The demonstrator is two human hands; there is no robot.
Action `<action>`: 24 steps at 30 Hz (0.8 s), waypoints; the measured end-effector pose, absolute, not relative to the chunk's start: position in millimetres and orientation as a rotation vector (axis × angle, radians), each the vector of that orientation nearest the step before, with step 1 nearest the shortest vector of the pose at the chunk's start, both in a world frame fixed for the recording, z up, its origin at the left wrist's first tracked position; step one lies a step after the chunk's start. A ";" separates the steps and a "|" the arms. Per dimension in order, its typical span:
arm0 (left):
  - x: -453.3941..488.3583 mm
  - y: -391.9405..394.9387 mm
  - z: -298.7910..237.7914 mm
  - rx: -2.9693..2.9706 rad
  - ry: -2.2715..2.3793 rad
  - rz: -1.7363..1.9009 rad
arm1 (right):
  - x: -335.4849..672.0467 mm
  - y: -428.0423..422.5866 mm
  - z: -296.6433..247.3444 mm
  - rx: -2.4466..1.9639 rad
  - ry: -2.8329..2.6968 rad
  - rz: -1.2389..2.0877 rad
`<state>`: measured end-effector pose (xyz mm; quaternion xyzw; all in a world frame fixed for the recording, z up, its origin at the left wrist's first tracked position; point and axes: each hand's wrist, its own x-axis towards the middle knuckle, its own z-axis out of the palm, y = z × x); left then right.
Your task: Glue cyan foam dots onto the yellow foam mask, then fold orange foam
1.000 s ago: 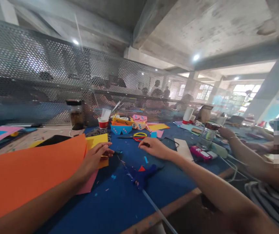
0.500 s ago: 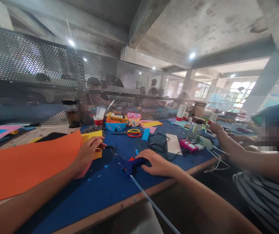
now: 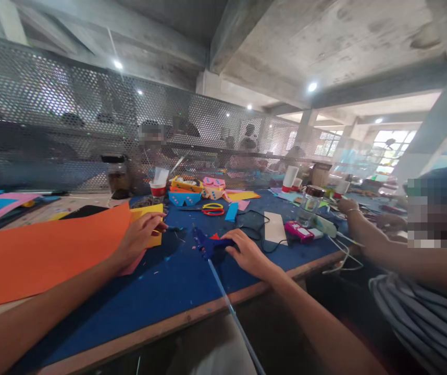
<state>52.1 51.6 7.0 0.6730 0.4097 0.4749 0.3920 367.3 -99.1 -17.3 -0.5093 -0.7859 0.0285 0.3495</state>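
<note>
Having reached the glue gun (image 3: 205, 246), our right hand (image 3: 247, 254) clamps its fingers (image 3: 236, 237) on the handle (image 3: 220, 243), so likely aimable; left hand (image 3: 137, 237): fingers loosely apart.

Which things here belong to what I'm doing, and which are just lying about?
Likely in use:
blue glue gun, its handle in the right hand
clear glue stick
yellow paper, near the left hand

Seemingly just lying about:
pink packet
beige card
</note>
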 end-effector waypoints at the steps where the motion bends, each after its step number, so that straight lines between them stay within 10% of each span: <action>1: 51.6 53.0 6.3 1.713 1.039 1.202 | 368.2 -98.4 -18.4 -1.339 -2.013 0.059; 24: 47.0 65.3 -3.9 1.945 1.046 1.301 | 389.5 -83.2 -39.9 -1.589 -1.860 -0.079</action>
